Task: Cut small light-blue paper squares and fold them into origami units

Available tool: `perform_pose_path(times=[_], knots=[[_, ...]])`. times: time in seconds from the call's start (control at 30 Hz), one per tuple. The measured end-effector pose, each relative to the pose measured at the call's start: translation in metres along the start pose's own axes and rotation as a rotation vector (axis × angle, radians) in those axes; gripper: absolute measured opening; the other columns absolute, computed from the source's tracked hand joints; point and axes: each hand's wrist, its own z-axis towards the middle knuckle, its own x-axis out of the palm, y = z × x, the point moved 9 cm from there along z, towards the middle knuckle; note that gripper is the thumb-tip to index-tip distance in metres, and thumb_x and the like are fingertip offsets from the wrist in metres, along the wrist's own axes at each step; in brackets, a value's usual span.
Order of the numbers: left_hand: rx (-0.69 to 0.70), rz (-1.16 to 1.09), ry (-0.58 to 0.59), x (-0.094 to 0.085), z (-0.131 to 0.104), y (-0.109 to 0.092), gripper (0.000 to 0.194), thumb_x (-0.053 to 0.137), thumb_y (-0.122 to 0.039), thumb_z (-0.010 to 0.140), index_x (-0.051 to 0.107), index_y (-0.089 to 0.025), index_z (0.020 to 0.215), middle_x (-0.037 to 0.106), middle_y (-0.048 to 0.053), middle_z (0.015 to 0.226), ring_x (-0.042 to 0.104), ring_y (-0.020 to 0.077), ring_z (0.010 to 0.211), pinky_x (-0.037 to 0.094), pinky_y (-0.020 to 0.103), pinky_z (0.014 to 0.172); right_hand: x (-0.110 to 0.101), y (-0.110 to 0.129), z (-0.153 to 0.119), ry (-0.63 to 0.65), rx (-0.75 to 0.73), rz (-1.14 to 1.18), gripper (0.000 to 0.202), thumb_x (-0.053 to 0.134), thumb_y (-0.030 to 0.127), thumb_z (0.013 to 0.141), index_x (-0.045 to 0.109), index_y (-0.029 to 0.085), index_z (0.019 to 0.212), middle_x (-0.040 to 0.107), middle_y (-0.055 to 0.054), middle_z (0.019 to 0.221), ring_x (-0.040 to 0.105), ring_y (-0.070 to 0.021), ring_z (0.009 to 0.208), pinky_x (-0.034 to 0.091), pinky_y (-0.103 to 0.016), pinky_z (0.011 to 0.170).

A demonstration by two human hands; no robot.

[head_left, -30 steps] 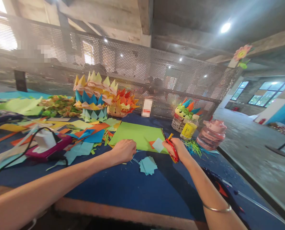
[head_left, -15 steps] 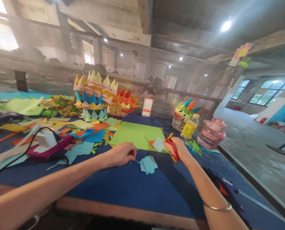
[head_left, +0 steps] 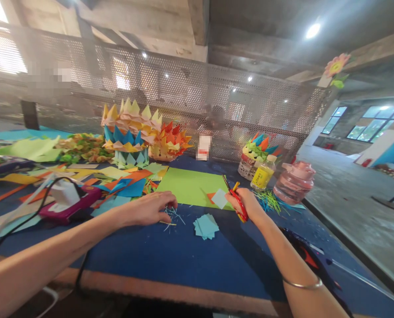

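Unevenly lit, pale and washed out with hazy glare around the bright window (head_left: 5, 48) at far left, dim under the grey ceiling (head_left: 259, 22) except near a round white lamp (head_left: 313, 30), and cooler in tone at right beside the paned windows (head_left: 377, 123), with a pale sheen on the floor (head_left: 344, 176). Darkened across the blue table (head_left: 133, 251) by a long, soft shadow beside the right forearm (head_left: 283, 251). Stretched and tilted toward the edges by wide-angle distortion, soft in detail behind the perforated screen (head_left: 180, 92), and blocked out by pixelation in several patches there.
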Motion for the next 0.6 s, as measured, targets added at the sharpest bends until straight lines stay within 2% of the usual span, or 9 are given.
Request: perform_pose_path(times=[0.07,0.1,0.2,0.37,0.5,0.6], knots=[[0.032,-0.01,0.023,0.003,-0.002,-0.002,0.043,0.061,-0.034,0.066,0.053,-0.022,0.106,0.056,0.003,0.098,0.054,0.0183,0.086,0.039,0.026,0.072,0.0,0.0,0.0,0.001,0.003,-0.001,0.017,0.052,0.031,0.073,0.059,0.015,0.068,0.054,0.001,0.043,0.052,-0.0103,0.037,0.037,-0.016,0.039],[0.046,-0.022,0.041,0.005,-0.002,-0.003,0.046,0.061,-0.034,0.065,0.052,-0.022,0.108,0.055,0.003,0.1,0.054,0.0182,0.085,0.039,0.025,0.072,0.0,0.001,0.0,0.005,0.002,-0.002,0.018,0.052,0.031,0.073,0.058,0.015,0.067,0.054,0.001,0.043,0.052,-0.0105,0.036,0.037,-0.016,0.039],[0.059,-0.065,0.064,0.01,0.0,-0.005,0.034,0.06,-0.029,0.066,0.055,-0.022,0.099,0.054,0.003,0.096,0.054,0.0155,0.079,0.039,0.023,0.066,0.0,0.003,-0.001,0.011,0.004,-0.007,0.02,0.052,0.033,0.073,0.057,0.015,0.064,0.053,0.001,0.041,0.052,-0.0108,0.035,0.037,-0.017,0.038],[0.027,-0.122,0.043,0.017,-0.003,-0.006,0.002,0.053,-0.02,0.068,0.054,-0.019,0.069,0.055,-0.001,0.073,0.051,0.0117,0.064,0.036,0.02,0.057,-0.003,0.006,-0.003,0.009,-0.001,-0.013,0.021,0.051,0.033,0.074,0.058,0.015,0.065,0.052,0.001,0.041,0.052,-0.0102,0.035,0.038,-0.017,0.039],[0.034,-0.11,0.001,0.018,-0.01,-0.013,0.009,0.048,-0.018,0.071,0.051,-0.019,0.062,0.055,-0.002,0.065,0.05,0.0111,0.06,0.035,0.02,0.056,-0.004,0.009,-0.004,0.005,0.001,-0.021,0.02,0.053,0.032,0.073,0.058,0.015,0.064,0.053,0.002,0.041,0.052,-0.0103,0.035,0.038,-0.017,0.039],[0.04,-0.043,-0.061,0.007,-0.013,-0.012,0.011,0.045,-0.017,0.072,0.051,-0.019,0.063,0.056,-0.001,0.065,0.052,0.0124,0.063,0.036,0.021,0.059,-0.005,0.012,-0.005,-0.003,-0.012,-0.046,0.02,0.054,0.032,0.071,0.056,0.015,0.06,0.053,0.001,0.039,0.052,-0.0109,0.035,0.037,-0.017,0.039]])
